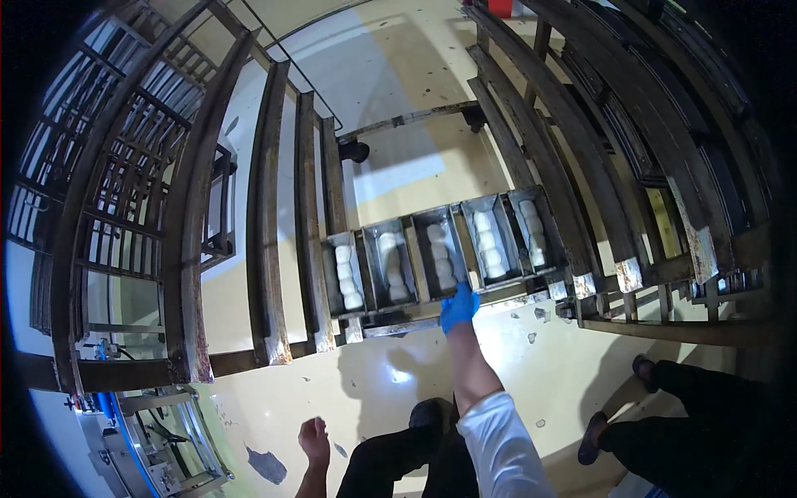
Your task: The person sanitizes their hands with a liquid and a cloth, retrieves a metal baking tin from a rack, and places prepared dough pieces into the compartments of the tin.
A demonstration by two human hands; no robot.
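Note:
A strapped set of loaf tins (421, 274) lies across the lower rails of a dark metal rack. Each tin holds a row of several pale dough balls (487, 241). My right hand (459, 310), in a blue glove, reaches forward and grips the set's near edge by the middle tin. Its fingertips are partly hidden against the rim. My left hand (314, 440) is bare and hangs low, left of my legs, apart from the rack. Its fingers are loosely curled in, with nothing visible in them.
Rusty rack rails (267, 224) rise on both sides of the tins. Another person's shoe (592, 437) and dark trouser legs are at the lower right. A metal frame machine (170, 440) with blue tubing stands at the lower left. The pale floor (274, 407) has chipped patches.

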